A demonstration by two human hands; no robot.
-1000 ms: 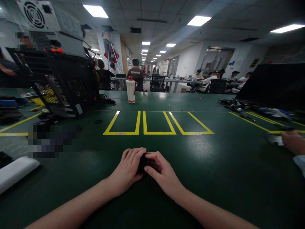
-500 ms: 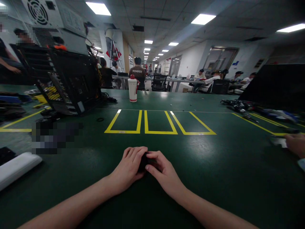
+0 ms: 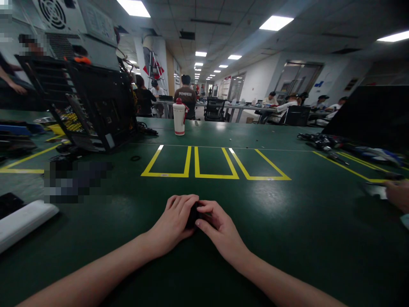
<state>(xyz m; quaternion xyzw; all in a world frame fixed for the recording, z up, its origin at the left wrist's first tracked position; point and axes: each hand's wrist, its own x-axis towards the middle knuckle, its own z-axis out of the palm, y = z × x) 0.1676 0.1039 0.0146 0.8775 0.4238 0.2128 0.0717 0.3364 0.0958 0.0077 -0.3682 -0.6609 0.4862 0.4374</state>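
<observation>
Between my hands, low over the green tabletop [image 3: 271,243], is a small black object [image 3: 192,215]; most of it is covered by fingers, so its kind cannot be made out. My left hand [image 3: 175,216] wraps round it from the left, with the fingers over its top and the thumb below. From the right, my right hand [image 3: 221,228] curls in, its index finger and thumb tips at the object's edge. Beyond both hands, yellow tape outlines [image 3: 217,175] mark three bays on the table.
At the back left stands an opened black computer case [image 3: 96,104], with a power supply [image 3: 79,25] on top. A white cup with a red lid [image 3: 179,119] is farther back. Left lies a white elongated object [image 3: 27,224]. Cables [image 3: 322,147] and another person's hand [image 3: 398,194] are at right.
The view has shifted very slightly. Both hands keep the same hold on the black object, with hardly any visible movement.
</observation>
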